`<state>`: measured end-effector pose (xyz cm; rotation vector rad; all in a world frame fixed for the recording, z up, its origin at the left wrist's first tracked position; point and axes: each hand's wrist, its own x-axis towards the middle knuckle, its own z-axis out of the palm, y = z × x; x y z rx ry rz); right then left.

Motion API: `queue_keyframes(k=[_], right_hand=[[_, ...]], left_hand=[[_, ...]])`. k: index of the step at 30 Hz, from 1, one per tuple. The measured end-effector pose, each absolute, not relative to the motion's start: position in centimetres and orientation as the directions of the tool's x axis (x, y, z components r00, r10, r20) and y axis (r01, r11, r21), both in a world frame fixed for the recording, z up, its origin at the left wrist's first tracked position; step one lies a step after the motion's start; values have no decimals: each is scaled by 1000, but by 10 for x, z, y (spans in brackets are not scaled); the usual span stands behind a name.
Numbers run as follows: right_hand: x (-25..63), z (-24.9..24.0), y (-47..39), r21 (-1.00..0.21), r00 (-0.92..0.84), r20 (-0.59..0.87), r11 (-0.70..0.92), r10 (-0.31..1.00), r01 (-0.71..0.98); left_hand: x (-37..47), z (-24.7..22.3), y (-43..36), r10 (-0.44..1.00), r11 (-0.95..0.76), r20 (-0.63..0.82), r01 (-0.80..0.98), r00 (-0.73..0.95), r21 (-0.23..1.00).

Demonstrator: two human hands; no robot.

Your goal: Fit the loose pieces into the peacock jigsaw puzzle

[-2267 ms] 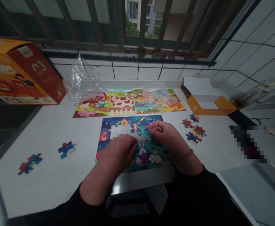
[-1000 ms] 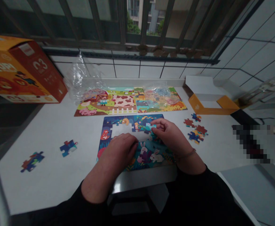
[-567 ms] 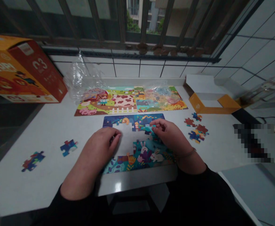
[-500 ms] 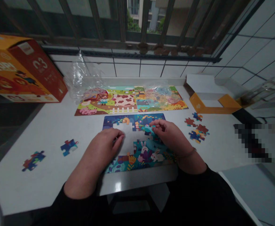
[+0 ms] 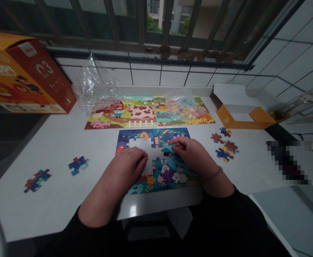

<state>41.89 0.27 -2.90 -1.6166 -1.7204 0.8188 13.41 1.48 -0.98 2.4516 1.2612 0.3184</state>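
A mostly assembled jigsaw puzzle (image 5: 169,180) with white rabbits on a dark blue-green scene lies in front of me. A white gap shows in its left and middle part. My right hand (image 5: 190,151) is over its right side, thumb and index finger pinched at a teal puzzle piece (image 5: 168,151) by the gap's right edge. Over the left side lies my left hand (image 5: 131,160), back upward, with fingers curled and thumb alongside; what is under its fingertips is hidden.
Loose puzzle pieces lie left (image 5: 78,165), far left (image 5: 37,180) and right (image 5: 226,150). Behind are a farm picture (image 5: 140,112), an animal picture (image 5: 163,117) and clear plastic wrap (image 5: 89,84). An orange box (image 5: 38,75) stands left, an open box (image 5: 242,123) right.
My left hand has slid a little right, over the white gap, uncovering a red figure at the puzzle's left edge. My right hand stays almost in place, the teal piece shifting slightly left and down.
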Motion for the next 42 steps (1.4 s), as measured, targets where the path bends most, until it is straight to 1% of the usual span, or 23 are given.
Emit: queue_keyframes(k=[5,9,12,17,21,23,26,31,36,42], right_hand=[[419,-29,2,-809,-49,14,40,999,586],[418,-27,4,-901,-9,-60,-50,998,432],[418,-24,4,-934,6,-91,-88,996,348],[417,-19,2,-936,24,-77,-81,997,343],[416,-18,1,-945,92,-104,-127,990,302],[417,-18,1,-935,135,-110,-149,985,323],[419,-19,1,-908,183,-75,-143,980,394],[423,-23,3,-918,238,-67,-153,969,365],[425,-28,4,-905,234,-28,-124,972,406],[424,-28,2,-922,223,-50,-131,974,365]], left_hand=[[133,-11,15,813,-544,50,724,581,424],[132,-13,15,809,-543,42,719,586,434],[132,-15,15,809,-548,50,719,586,428],[132,-14,16,806,-552,46,721,590,419],[132,-14,16,809,-546,40,725,586,420],[133,-13,16,811,-543,39,726,584,423],[133,-13,15,810,-542,38,723,585,429],[134,-12,15,811,-537,31,722,584,436],[133,-11,15,812,-538,36,723,582,433],[133,-14,16,810,-541,39,720,585,435]])
